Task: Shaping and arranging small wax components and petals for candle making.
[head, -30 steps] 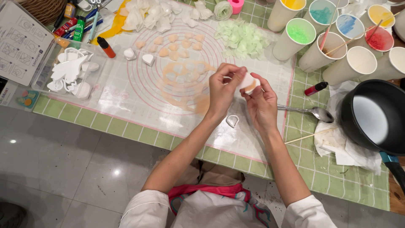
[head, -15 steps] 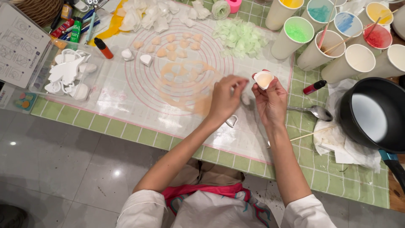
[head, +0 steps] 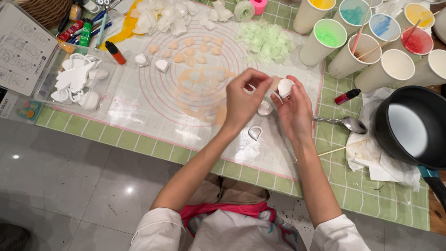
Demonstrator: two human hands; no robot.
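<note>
Both hands are raised just above the clear silicone mat (head: 139, 100) that covers the middle of the desk (head: 371, 195), which carries a green checked cloth. The right hand (head: 293, 109) holds a small white petal-shaped piece (head: 285, 87); its grip is pressed together, thumb and fingertips pinching that piece at its edge. The left hand (head: 242, 100) is close beside it, fingers curled and drawn together toward the same piece; whether they actually touch it cannot be told.

Just below the hands, 2 small white cutters lie on the mat: a rounded one (head: 265, 108) between the palms and a heart-shaped one (head: 254, 133) near the left wrist.

A metal spoon (head: 346, 122) lies to the right of the right hand, apart from it. Further right sits a black pan (head: 411, 128) with white contents. Peach-coloured petals (head: 190, 51) lie in rows on the mat beyond the hands, pale green petals (head: 265, 42) next to them.
</note>
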